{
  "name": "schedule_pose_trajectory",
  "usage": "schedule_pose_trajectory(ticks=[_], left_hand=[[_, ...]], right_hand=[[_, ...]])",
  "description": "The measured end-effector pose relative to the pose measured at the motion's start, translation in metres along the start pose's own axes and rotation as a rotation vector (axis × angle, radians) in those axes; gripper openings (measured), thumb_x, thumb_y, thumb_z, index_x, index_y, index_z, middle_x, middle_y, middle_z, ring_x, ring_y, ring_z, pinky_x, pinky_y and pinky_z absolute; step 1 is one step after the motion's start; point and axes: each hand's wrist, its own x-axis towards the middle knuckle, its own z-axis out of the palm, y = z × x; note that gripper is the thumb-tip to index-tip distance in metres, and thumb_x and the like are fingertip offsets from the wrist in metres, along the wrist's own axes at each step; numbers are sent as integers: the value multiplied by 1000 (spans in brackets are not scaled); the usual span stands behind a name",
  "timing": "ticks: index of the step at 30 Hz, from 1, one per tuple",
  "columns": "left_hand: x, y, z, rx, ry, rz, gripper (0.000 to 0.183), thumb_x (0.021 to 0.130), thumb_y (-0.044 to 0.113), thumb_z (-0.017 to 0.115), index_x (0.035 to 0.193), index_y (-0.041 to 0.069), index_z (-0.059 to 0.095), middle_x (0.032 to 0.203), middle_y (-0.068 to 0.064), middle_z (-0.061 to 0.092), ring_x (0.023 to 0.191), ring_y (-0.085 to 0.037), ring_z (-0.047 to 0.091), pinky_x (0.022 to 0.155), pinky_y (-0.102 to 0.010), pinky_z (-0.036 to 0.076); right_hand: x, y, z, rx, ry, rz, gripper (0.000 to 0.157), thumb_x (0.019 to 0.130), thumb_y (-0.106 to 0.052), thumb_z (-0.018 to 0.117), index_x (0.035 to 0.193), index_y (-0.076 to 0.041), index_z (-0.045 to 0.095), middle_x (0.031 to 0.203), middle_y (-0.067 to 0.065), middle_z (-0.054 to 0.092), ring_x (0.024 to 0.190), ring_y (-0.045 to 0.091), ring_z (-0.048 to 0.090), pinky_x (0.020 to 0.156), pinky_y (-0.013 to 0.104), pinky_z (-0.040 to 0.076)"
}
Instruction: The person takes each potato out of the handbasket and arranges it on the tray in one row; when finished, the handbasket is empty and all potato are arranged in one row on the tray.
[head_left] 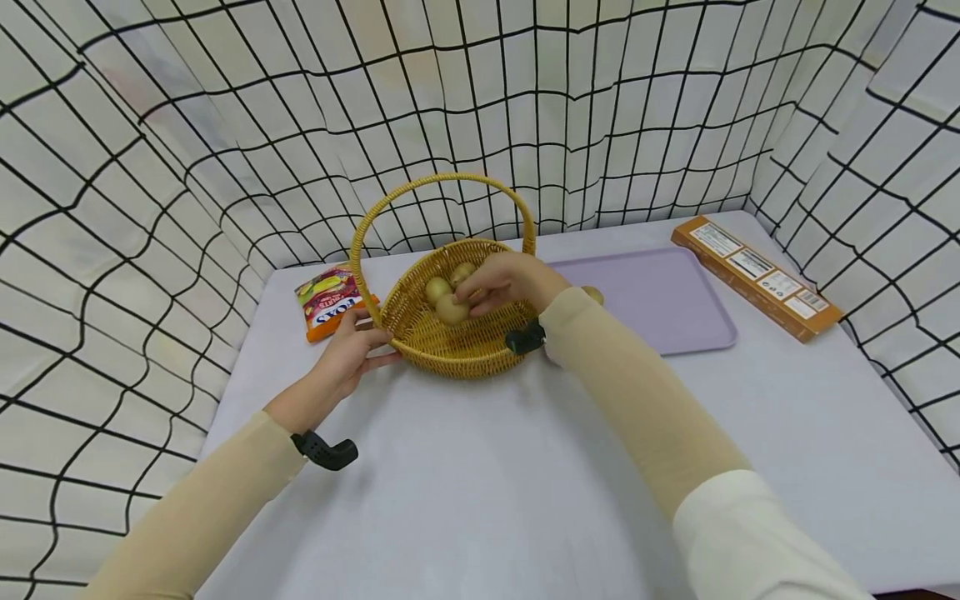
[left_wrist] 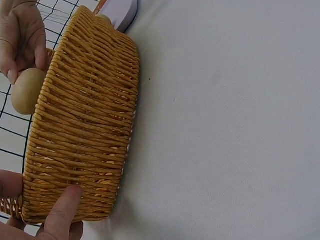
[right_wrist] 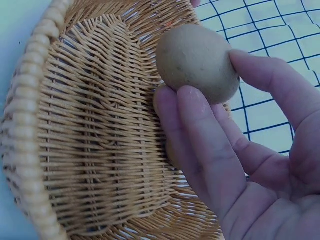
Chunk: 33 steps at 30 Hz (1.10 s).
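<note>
white and beige sleeves point(head_left: 637, 392) lie nearest, stretched across the white-covered counter point(head_left: 465, 500). my right fingers point(right_wrist: 205, 130) are partly curled, pinching a round, dull olive-tan, potato-like piece point(right_wrist: 195, 60) over the inside of a honey-coloured woven wicker basket point(head_left: 465, 365) with a tall arched handle point(head_left: 450, 177). two like pieces point(head_left: 437, 290) sit in the basket near it; i cannot tell if they touch it. my left fingers point(left_wrist: 62, 212) grip the basket's left edge, one tip pressed against its outer wall. just beyond them lies a red-and-orange printed snack bag point(head_left: 330, 302); rightward, a flat lilac rectangular tray point(head_left: 660, 308) and a long orange-brown cardboard box point(head_left: 757, 277).
</note>
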Motion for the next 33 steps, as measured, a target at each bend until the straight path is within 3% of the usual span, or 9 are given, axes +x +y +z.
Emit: schedule_pose_trajectory(ticks=[10,16,21,26,33], left_hand=[[-1,-1,-1,3,-9,4,64,106,5,48,157,13,10,164,-19,19,148,-37,37,112,-47,48],[-2,-1,-1,8,-6,9,63,106,5,48,156,12,10,163,-20,19,148,-37,37,112,-47,48],[-1,-1,-1,4,-7,13,62,106,4,48,155,12,11,163,-20,19,148,-38,37,112,-48,48],[0,-1,0,0,-7,12,63,106,4,48,156,13,11,163,-19,19,148,-38,37,111,-47,49],[0,-1,-1,-5,-3,6,62,105,4,47,155,13,11,164,-19,18,148,-38,37,111,-47,49]], right_hand=[[-17,-2,-8,-94,-63,-1,34,90,-3,76,120,6,63,107,13,69,88,20,72,87,28,64],[-25,-1,-16,-160,-98,-11,19,91,-4,75,107,4,69,97,10,72,83,18,73,91,29,63],[-32,1,-28,-206,-123,18,10,91,-6,76,97,0,71,93,7,65,83,17,71,96,31,61],[-40,7,-42,-208,-107,44,9,91,-7,77,92,-2,70,87,5,61,81,16,71,89,28,63],[-48,19,-68,-176,-102,63,8,92,-6,75,96,0,71,86,5,70,81,15,73,86,26,64]])
